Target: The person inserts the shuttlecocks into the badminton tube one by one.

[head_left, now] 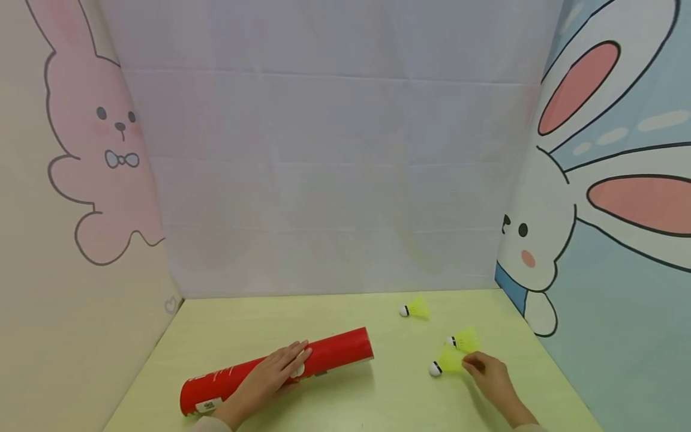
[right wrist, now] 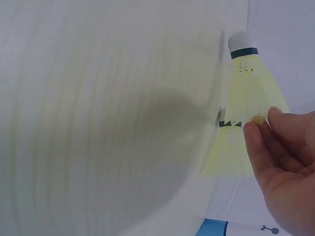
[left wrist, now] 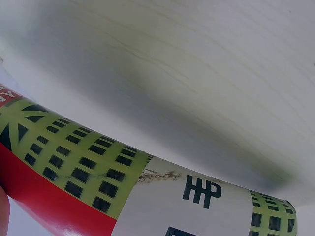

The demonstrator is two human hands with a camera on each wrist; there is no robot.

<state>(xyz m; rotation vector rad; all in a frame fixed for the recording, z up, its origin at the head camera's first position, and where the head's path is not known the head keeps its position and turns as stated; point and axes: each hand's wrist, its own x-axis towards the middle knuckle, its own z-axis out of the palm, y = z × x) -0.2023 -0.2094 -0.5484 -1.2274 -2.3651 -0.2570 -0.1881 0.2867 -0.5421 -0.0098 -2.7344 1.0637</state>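
A long red shuttlecock tube point(head_left: 340, 350) lies at a slant on the left half of the table, and my left hand point(head_left: 272, 375) grips it around the middle. Printed green and white patches of the tube point(left wrist: 88, 162) show in the left wrist view. My right hand point(head_left: 492, 378) pinches the skirt edge of a yellow shuttlecock point(head_left: 447, 362) between thumb and fingers, its white cork pointing left. The same shuttlecock point(right wrist: 251, 78) appears in the right wrist view, above a second shuttlecock point(right wrist: 229, 147). That second shuttlecock point(head_left: 464, 341) lies just behind the pinched one.
A third shuttlecock point(head_left: 414, 309) lies farther back, near the table's rear edge. The pale yellow table point(head_left: 394, 390) is bounded by a white sheet point(head_left: 335, 180) behind and rabbit-painted walls point(head_left: 621, 312) at both sides.
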